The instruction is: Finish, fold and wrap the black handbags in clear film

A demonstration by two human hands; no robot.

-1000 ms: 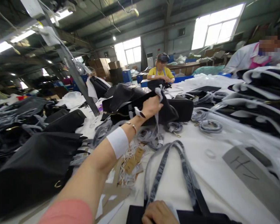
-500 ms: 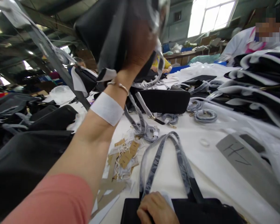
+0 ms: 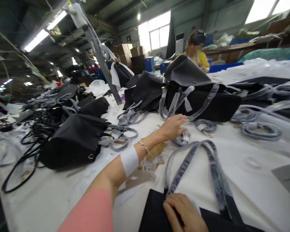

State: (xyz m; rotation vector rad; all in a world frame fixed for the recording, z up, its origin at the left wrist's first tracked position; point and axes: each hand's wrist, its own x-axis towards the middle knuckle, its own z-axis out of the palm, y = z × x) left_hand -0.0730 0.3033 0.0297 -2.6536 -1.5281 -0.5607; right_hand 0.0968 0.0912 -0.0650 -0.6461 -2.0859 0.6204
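My left hand (image 3: 172,126), its arm in a pink sleeve, reaches over the table with its fingers stretched out and nothing in them. Just behind it are the wrapped straps of a black handbag (image 3: 186,72) heaped on another black bag (image 3: 205,104). Under the left hand lies a wrapped strap coil (image 3: 181,138), partly covered. At the bottom, my right hand (image 3: 186,211) is closed over the top edge of a nearer black handbag (image 3: 152,209), whose two film-wrapped handles (image 3: 211,161) stand up. A bit of white shows beside the right fingers.
Brown tags (image 3: 156,153) with white strings lie below my left wrist. More wrapped strap coils (image 3: 261,130) sit at the right. A black bag (image 3: 72,141) and a strap heap occupy the left. A grey post (image 3: 100,58) rises behind; a person in yellow (image 3: 203,59) sits across.
My left hand has come down from holding a black bag high and has let it go; that bag now rests on the heap behind. The view has turned left. My right hand stays on its handbag.
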